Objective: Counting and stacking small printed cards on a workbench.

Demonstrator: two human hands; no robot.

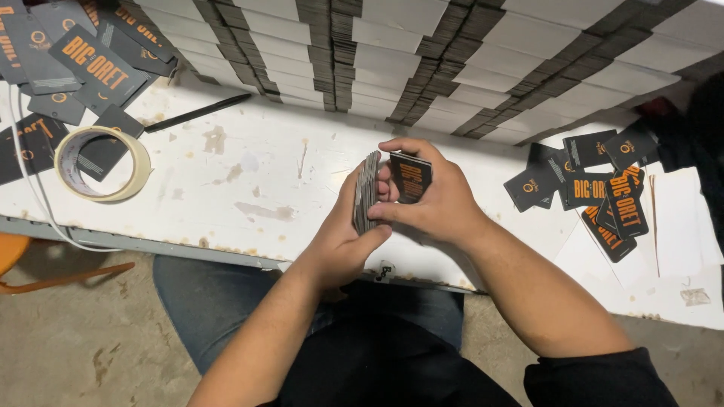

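Stack of tags [366,192] stands on edge above front rim of white table [249,173], long axis running away from person, edges facing camera. Tags thin, dark, rectangular, tightly packed. Left hand [343,234] wraps stack, fingers curled closed around it. Right hand [437,200] pinches single tag [409,177], black with orange print, face tilted toward camera, fingers closed on it. Tape roll [102,162] far left; loose tags [596,192] right.

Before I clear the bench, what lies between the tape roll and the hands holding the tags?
In the head view, only bare, stained white table lies between the tape roll and the left hand gripping the tag stack.
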